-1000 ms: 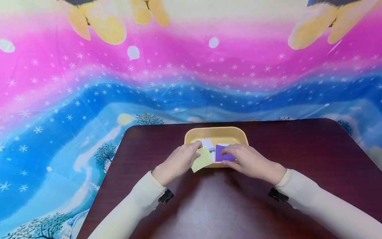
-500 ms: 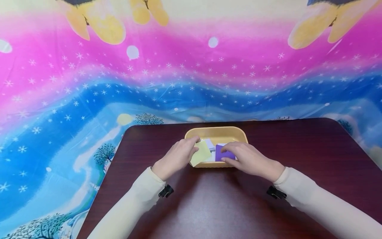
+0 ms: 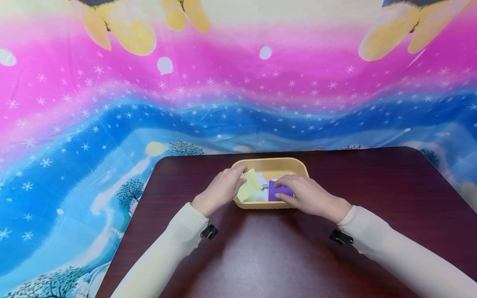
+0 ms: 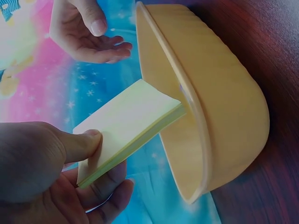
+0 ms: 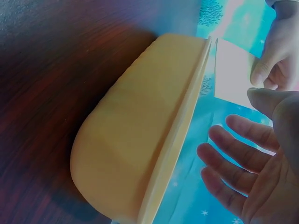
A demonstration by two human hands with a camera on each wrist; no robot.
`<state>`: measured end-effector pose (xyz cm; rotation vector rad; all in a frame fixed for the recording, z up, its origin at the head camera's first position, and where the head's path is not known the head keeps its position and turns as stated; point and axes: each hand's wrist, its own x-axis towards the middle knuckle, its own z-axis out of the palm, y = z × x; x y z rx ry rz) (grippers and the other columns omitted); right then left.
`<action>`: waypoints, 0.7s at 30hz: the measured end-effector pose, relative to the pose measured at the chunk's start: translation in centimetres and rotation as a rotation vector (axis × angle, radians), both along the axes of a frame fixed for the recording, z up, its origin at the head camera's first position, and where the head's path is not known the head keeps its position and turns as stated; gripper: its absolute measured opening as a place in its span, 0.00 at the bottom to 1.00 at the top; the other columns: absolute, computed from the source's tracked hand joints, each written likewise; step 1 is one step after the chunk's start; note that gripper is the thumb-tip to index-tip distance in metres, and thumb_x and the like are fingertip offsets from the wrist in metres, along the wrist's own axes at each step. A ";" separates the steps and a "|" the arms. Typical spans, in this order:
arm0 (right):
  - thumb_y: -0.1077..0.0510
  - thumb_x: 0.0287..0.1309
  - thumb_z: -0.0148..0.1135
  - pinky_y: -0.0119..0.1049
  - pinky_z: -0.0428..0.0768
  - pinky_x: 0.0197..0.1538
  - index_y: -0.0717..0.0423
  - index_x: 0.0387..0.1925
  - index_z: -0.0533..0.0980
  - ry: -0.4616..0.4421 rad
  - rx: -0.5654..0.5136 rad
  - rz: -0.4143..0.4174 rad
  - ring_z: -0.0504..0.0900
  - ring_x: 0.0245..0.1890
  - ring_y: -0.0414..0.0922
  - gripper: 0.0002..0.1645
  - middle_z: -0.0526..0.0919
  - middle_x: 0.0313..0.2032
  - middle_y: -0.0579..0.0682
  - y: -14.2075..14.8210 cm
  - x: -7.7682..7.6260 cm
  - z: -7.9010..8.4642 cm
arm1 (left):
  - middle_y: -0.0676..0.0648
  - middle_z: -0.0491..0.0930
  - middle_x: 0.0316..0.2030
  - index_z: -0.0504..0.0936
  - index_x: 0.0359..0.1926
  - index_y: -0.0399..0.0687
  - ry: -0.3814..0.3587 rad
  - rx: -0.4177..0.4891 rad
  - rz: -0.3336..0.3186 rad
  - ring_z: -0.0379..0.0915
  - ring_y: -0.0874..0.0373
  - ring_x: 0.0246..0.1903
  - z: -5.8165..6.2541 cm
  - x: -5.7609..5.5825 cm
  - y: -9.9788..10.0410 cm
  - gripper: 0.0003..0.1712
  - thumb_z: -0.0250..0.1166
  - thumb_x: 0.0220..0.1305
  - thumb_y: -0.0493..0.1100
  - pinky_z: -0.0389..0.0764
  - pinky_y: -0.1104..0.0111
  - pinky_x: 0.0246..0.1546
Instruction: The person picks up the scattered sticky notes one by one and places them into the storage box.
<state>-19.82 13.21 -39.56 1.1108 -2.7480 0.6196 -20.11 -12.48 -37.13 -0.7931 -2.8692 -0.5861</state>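
Observation:
My left hand [image 3: 221,188] pinches a thick pad of pale yellow sticky notes [image 4: 128,119] by one corner, thumb on top and fingers underneath. In the head view the pad is tilted over the left part of a yellow plastic bin [image 3: 270,205]. My right hand [image 3: 313,196] hovers at the bin's right side, its fingers loosely bent. Nothing lies between those fingers in the right wrist view. Below them, inside the bin, a purple piece [image 3: 272,192] is partly covered by the hand. White paper pieces [image 3: 262,180] lie in the bin beside it.
The bin stands near the far edge of a dark reddish-brown table [image 3: 261,256]. Behind the table hangs a pink and blue cloth [image 3: 238,91] with snowflakes. Black clips [image 3: 209,231] sit at both cuffs.
My left hand has carried the sticky note pad forward, from over the bin's front rim to above its inside. My right hand has shifted only slightly.

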 end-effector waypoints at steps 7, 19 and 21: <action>0.46 0.57 0.60 0.42 0.78 0.45 0.55 0.45 0.80 -0.023 0.000 -0.002 0.80 0.42 0.44 0.20 0.84 0.41 0.46 0.0 -0.7 -0.4 | 0.49 0.81 0.39 0.72 0.51 0.50 -0.037 -0.040 0.044 0.73 0.58 0.33 -0.3 -0.8 0.0 0.13 0.55 0.67 0.44 0.75 0.63 0.33; 0.47 0.57 0.61 0.39 0.78 0.42 0.52 0.43 0.81 -0.021 0.014 -0.029 0.77 0.37 0.37 0.17 0.83 0.39 0.42 -0.2 -1.8 -0.9 | 0.50 0.79 0.39 0.72 0.53 0.50 -0.090 -0.082 0.061 0.72 0.59 0.31 -0.9 -2.1 0.3 0.15 0.55 0.67 0.45 0.74 0.65 0.31; 0.47 0.57 0.61 0.38 0.78 0.43 0.52 0.43 0.81 -0.028 0.011 -0.029 0.77 0.37 0.37 0.17 0.83 0.39 0.42 -0.3 -1.9 -1.0 | 0.51 0.79 0.38 0.72 0.53 0.50 -0.100 -0.084 0.061 0.71 0.59 0.31 -1.0 -2.3 0.3 0.14 0.55 0.67 0.45 0.74 0.65 0.30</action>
